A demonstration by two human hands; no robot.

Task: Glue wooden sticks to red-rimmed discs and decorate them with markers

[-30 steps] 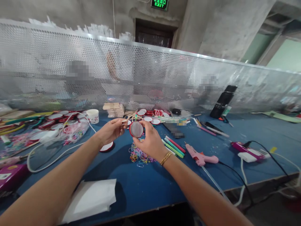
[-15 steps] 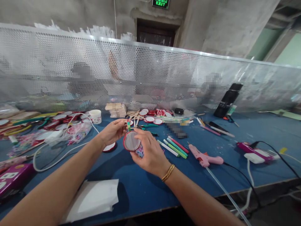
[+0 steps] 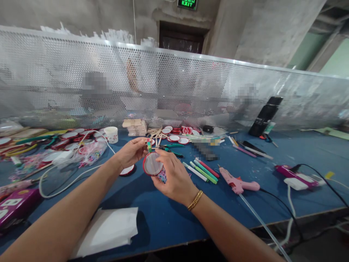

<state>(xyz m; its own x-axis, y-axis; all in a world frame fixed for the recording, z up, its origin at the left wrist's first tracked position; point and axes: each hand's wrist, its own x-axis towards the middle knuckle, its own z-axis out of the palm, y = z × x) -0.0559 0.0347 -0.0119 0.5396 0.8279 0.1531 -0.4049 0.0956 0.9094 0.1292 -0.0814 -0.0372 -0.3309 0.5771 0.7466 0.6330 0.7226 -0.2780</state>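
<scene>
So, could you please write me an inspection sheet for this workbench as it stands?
Surface: blue table, crowded along the back and the left.
Job's things: red-rimmed disc and coloured stick, held close together above the table.
Clutter: markers, pink glue gun, white paper, white cup, more discs, stick stack.
Hands: left hand pinches the coloured stick; right hand grips the red-rimmed disc.
Cables: white cable at left; black cable from the glue gun; power strip at right.
Surroundings: perforated metal screen behind the table, exit sign above.
</scene>
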